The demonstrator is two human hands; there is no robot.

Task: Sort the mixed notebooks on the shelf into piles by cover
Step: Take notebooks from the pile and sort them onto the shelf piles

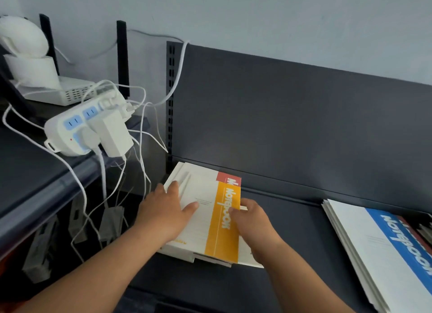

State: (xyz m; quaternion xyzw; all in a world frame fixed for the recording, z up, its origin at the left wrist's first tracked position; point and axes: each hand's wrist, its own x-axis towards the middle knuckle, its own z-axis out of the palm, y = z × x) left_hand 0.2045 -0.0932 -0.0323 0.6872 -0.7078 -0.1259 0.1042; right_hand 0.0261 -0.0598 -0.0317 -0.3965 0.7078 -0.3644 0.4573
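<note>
A stack of notebooks lies at the left end of the dark shelf (292,221). On top is a white notebook with an orange band (222,233). Under it a red-banded notebook (228,178) sticks out at the back. My left hand (167,213) lies flat on the top cover's white part, fingers spread. My right hand (253,223) holds the top notebook's right edge, fingers curled over the orange band and thumb at the edge. A second pile at the right has a blue-banded notebook (397,249) on top, with a red-banded notebook (413,228) peeking from beneath.
A white power strip (86,128) with plugged adapters and several white cables (140,149) hangs off the neighbouring shelf to the left. A white device (63,91) and a paper roll (30,71) stand behind it. The dark back panel (292,116) rises behind the notebooks.
</note>
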